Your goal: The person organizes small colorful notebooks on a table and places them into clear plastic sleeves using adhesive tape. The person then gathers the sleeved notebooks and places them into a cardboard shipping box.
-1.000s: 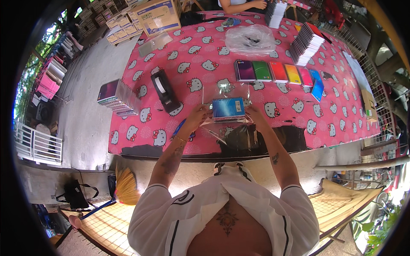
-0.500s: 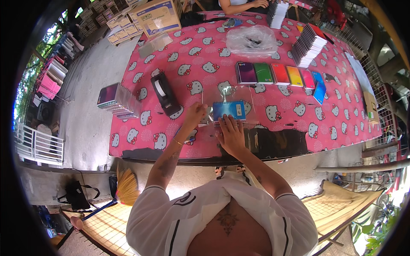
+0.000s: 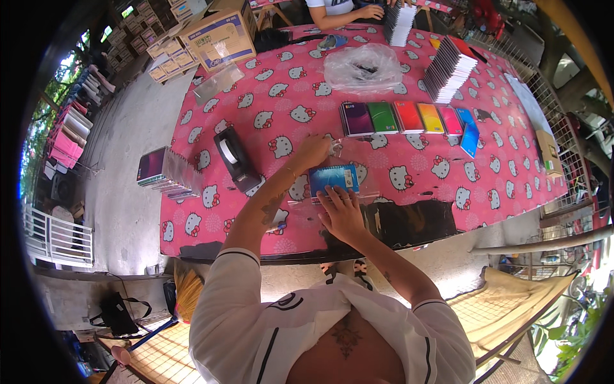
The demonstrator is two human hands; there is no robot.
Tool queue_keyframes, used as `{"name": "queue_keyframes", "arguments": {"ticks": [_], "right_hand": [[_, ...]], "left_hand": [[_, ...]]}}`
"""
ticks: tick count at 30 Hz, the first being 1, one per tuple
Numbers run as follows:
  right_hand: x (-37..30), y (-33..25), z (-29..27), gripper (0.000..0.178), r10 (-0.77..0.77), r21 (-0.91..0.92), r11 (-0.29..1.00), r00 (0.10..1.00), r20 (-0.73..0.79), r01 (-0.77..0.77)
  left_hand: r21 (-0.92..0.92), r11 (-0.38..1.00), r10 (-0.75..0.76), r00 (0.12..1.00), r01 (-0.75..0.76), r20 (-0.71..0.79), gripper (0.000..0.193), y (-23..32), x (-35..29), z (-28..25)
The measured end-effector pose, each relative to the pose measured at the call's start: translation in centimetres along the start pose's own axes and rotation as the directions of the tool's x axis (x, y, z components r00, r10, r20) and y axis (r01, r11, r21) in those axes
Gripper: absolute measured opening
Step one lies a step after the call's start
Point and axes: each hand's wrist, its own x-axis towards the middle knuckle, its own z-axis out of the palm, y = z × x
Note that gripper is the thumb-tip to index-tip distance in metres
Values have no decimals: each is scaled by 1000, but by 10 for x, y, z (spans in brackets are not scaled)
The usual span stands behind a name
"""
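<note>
A blue spiral notebook (image 3: pixel 334 179) lies on the pink patterned tablecloth in front of me, on or inside a clear plastic sleeve (image 3: pixel 367 192); I cannot tell which. My right hand (image 3: pixel 342 210) rests on the notebook's near edge with its fingers spread flat. Just beyond the notebook's far left corner, my left hand (image 3: pixel 313 151) is closed on a crumpled edge of the clear plastic. Left of that arm stands a black tape dispenser (image 3: pixel 236 159). A row of notebooks (image 3: pixel 404 118) in several colours lies farther off to the right.
At the left edge sits a stack of wrapped notebooks (image 3: pixel 167 171). Tall notebook stacks (image 3: pixel 449 70) and a clear plastic bundle (image 3: pixel 363 69) occupy the far side. A cardboard box (image 3: pixel 220 37) stands at the back left, and another person's hand (image 3: pixel 369 11) is at the far edge.
My left hand has moved away from me and to the right, drawing the plastic's edge with it toward the notebook's far side. My right hand stays on the notebook.
</note>
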Motion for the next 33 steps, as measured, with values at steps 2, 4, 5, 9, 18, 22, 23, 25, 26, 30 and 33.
{"name": "queue_keyframes", "arguments": {"ticks": [2, 4, 5, 9, 18, 22, 23, 25, 26, 30, 33], "right_hand": [[0, 0, 0, 59, -9, 5, 1000, 1000, -2, 9], [0, 0, -1, 60, -18, 8, 1000, 1000, -1, 18], [0, 1, -2, 60, -23, 10, 1000, 1000, 1, 23], [1, -1, -2, 60, -50, 26, 998, 999, -21, 51], [2, 11, 0, 59, -64, 57, 996, 998, -2, 64], [-1, 10, 3, 55, -66, 72, 995, 997, 48, 62], [-3, 10, 5, 54, -85, 51, 995, 996, 41, 83], [-4, 13, 9, 52, -101, 43, 994, 994, 37, 99], [-5, 16, 11, 51, -98, 54, 994, 994, 40, 96], [7, 24, 12, 42, 17, 242, 970, 996, 89, -38], [28, 63, 0, 40, 395, 622, 713, 919, 24, -323]], "left_hand": [[-73, 997, -32, 999, 31, -2, 9, 4, -4, -8], [-96, 993, -68, 998, 68, 6, 12, 8, -7, -16], [-108, 990, -87, 996, 87, 8, 13, 10, -7, -20], [-53, 995, -82, 997, 82, -5, 17, 11, -13, -33], [-218, 968, -133, 991, 123, -32, 11, 69, -57, -57], [-173, 973, -184, 966, 153, -179, 6, 98, -90, -40], [-173, 966, -221, 959, 191, -177, 6, 102, -95, -34], [-149, 974, -209, 926, 169, -314, 5, 115, -97, -23], [-136, 978, -199, 904, 159, -378, 5, 119, -98, -20], [-299, 888, -401, 907, 349, -133, 13, 125, -99, -35], [-206, 906, -396, 912, 370, -108, 21, 123, -103, -39]]}}
